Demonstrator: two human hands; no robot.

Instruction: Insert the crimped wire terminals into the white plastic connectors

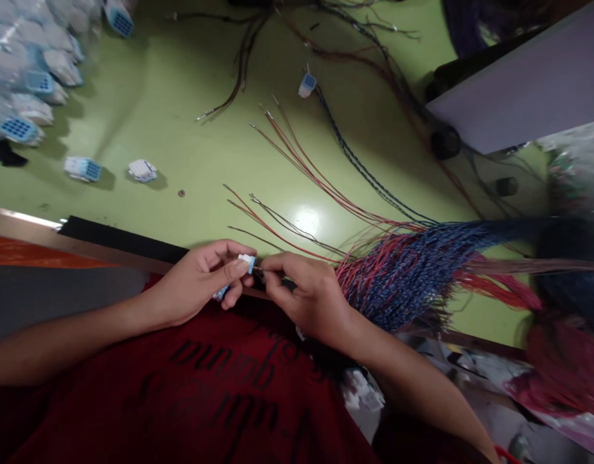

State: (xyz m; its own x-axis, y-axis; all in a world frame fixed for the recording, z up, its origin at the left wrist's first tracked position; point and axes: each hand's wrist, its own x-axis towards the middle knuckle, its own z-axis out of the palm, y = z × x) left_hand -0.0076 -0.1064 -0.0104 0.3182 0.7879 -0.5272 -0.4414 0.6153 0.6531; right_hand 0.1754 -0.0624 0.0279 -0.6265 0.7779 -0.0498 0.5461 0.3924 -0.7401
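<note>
My left hand (200, 280) is closed round a small white and blue connector (247, 261) at the near edge of the green table (156, 109). My right hand (304, 290) pinches a thin wire end (259, 269) right at the connector's face. Both hands meet over my red shirt. A thick bundle of twisted red and blue wires (408, 270) lies just right of my right hand. Loose red and dark wires (301, 171) fan out on the table beyond the hands.
A heap of white and blue connectors (26, 84) lies at the far left, with two loose ones (83, 169) nearer. Another connector on a blue twisted wire (307, 84) sits mid-table. A grey box (524, 90) stands at the far right. More connectors (362, 390) rest by my lap.
</note>
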